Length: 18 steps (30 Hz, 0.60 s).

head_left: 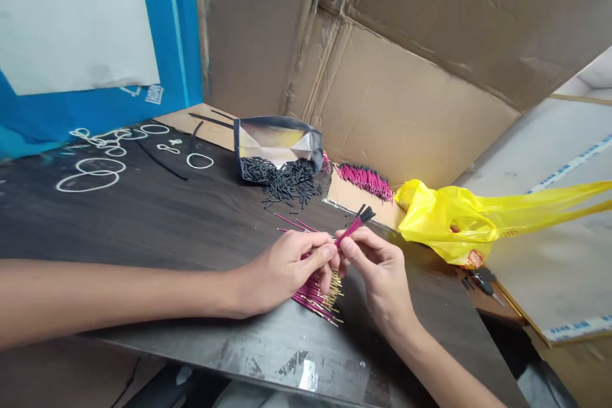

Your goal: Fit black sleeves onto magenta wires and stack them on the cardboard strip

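Note:
My right hand is closed around a bundle of thin magenta wires whose upper ends carry black sleeves. Touching or nearly touching it, my left hand has thumb and forefinger pinched together; what is between them is hidden. Beneath both hands lies a pile of magenta wires with gold-coloured metal ends, partly covered by the left fingers. Just beyond the hands, many short black sleeves spill from an open pouch onto the dark table.
White rubber bands lie at the left rear. Sleeved magenta wires rest on cardboard at the back. A yellow plastic bag stands right, with a dark-handled tool near it. Cardboard walls close off the rear.

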{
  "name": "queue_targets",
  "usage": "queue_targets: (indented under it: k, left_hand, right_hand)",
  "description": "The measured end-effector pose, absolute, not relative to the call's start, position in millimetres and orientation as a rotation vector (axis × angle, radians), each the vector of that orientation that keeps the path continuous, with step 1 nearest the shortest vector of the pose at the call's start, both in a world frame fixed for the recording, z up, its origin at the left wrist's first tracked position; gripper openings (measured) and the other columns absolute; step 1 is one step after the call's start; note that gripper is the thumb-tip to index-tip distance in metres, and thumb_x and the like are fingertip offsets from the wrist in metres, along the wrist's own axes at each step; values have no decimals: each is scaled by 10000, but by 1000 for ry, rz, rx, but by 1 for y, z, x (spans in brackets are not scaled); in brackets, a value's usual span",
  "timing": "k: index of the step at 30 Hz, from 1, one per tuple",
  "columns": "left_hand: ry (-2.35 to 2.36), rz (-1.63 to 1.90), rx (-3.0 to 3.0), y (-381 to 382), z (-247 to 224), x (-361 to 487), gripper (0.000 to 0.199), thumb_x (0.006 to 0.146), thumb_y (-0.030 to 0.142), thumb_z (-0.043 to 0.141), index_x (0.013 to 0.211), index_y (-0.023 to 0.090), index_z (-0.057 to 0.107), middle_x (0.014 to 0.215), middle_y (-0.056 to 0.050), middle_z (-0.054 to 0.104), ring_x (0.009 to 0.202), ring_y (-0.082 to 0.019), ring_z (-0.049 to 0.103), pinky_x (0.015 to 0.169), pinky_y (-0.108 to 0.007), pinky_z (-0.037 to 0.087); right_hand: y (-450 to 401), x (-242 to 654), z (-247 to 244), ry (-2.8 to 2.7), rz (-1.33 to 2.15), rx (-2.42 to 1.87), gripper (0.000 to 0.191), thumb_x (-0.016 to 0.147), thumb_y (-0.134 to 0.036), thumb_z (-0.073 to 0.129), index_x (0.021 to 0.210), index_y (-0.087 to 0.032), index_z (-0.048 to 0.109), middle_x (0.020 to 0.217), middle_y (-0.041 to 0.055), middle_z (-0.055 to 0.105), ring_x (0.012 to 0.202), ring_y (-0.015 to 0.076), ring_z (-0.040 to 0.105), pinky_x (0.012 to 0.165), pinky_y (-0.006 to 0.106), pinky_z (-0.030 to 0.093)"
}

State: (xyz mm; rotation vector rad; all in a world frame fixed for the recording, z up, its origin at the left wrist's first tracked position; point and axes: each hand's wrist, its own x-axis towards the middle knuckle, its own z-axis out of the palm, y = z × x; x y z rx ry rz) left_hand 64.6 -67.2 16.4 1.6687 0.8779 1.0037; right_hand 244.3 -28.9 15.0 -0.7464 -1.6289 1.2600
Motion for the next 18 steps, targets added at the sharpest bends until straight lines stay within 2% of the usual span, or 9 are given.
queue_targets:
  k: [5, 9, 11, 13, 14, 16, 18]
  left_hand:
    - [907, 1081, 1735, -67, 17, 63, 403, 1049, 442, 411, 863, 150, 618, 666, 12, 650, 668, -116, 597, 699, -246, 452]
    - [878, 1106, 1779, -62, 24, 56, 410, 1052, 414, 402, 854, 150, 644, 796, -11, 701, 790, -130, 635, 790, -263, 459]
    - [921, 1148, 1813, -56, 26, 50, 420, 1057, 410, 374, 909, 148, 667, 865, -24, 719, 829, -135, 639, 813, -271, 459]
    - [1034, 1217, 1847, -47, 26, 42, 376, 1043, 404, 398, 1010, 149, 673, 891, -26, 723, 797, -132, 624, 737, -261, 451]
    - [1093, 1225, 1874, -42, 25, 38, 362, 1039, 399, 399, 1093, 154, 661, 875, -19, 718, 717, -123, 593, 674, -257, 432]
    - [1139, 1227, 1968, -31, 21, 32, 346, 1032, 359, 388, 1110, 150, 653, 827, -7, 703, 600, -104, 530, 595, -249, 393]
    - [1158, 1256, 2084, -23, 15, 27, 314, 1016, 302, 391, 1074, 140, 652, 787, -13, 684, 659, -116, 575, 646, -248, 424]
  right_hand:
    - [-35, 239, 19, -1725, 1175, -732, 191, 919, -369, 683, 846, -193, 674, 813, 14, 608, 703, 136, 533, 670, 271, 462]
    - [-27, 239, 35, -1820, 1033, -769, 203, 944, -377, 646, 853, -196, 662, 735, 0, 579, 715, 139, 545, 738, 279, 465]
    - [-7, 244, 49, -1861, 936, -792, 222, 949, -396, 632, 857, -195, 658, 703, -5, 575, 700, 133, 551, 738, 271, 468]
    - [28, 254, 69, -1867, 796, -830, 263, 932, -445, 630, 864, -191, 643, 742, -2, 587, 642, 115, 530, 660, 252, 468]
    - [50, 259, 80, -1881, 699, -920, 278, 930, -463, 617, 917, -187, 647, 782, 4, 597, 631, 112, 534, 636, 247, 476]
    - [99, 271, 100, -1991, 364, -1326, 324, 972, -471, 530, 1013, -175, 656, 827, 17, 624, 651, 106, 573, 649, 225, 498]
    - [147, 279, 114, -2007, 261, -1532, 291, 965, -379, 555, 977, -118, 684, 800, 56, 647, 647, 118, 599, 638, 228, 505]
